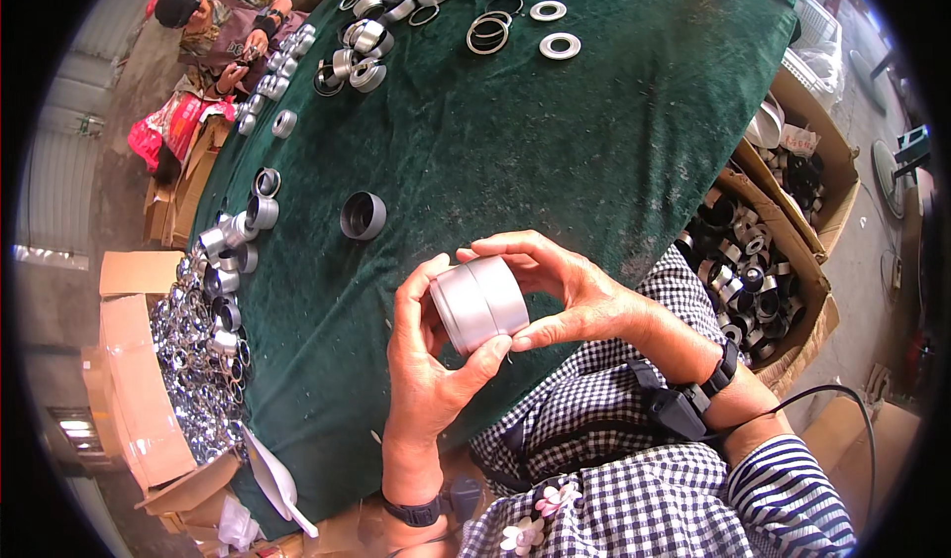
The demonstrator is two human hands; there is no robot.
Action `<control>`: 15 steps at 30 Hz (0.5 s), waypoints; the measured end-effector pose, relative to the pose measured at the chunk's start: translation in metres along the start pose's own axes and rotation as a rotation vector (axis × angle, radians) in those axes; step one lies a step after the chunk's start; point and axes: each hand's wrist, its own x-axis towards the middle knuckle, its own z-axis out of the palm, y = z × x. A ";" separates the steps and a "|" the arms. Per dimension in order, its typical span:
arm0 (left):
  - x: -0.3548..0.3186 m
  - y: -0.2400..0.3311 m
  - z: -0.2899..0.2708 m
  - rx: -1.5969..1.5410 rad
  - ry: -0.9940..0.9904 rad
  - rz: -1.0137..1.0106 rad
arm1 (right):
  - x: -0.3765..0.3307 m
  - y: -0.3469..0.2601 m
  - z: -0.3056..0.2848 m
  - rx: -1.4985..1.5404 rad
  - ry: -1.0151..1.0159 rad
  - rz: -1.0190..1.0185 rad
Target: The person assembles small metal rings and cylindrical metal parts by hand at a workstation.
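Note:
Between my two hands is a silver metal cylinder (479,304) with a seam line around its middle, tilted on its side above the green cloth. My left hand (426,345) wraps its left side, thumb along the lower edge. My right hand (565,296) grips the right side, with fingers over the top and thumb at the lower right. Beyond them on the cloth stands a dark grey open cup-shaped ring (364,216). Whatever lies inside the held cylinder is hidden from this view.
A cardboard box (144,380) of shiny rings stands at the left edge; a white scoop (274,474) lies near it. Several silver cylinders (367,38) and flat rings (560,46) sit farther back. Boxes of parts (753,281) stand right. Another person (233,38) works at far left.

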 end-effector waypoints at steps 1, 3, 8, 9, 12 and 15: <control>0.000 -0.002 -0.003 0.131 -0.005 0.090 | -0.001 -0.001 0.001 0.006 -0.018 0.013; 0.000 -0.001 -0.010 0.264 -0.006 0.180 | -0.001 -0.002 0.004 0.015 -0.041 0.026; 0.005 0.002 -0.017 0.709 0.001 0.515 | -0.002 0.000 0.001 0.352 -0.012 0.194; 0.005 0.002 -0.017 0.731 -0.011 0.539 | -0.002 0.000 0.000 0.381 -0.012 0.224; 0.001 0.002 -0.018 0.721 -0.006 0.527 | 0.003 0.001 0.013 0.302 -0.018 0.146; -0.002 -0.002 -0.016 0.687 -0.007 0.492 | 0.012 0.004 0.025 0.188 -0.021 0.059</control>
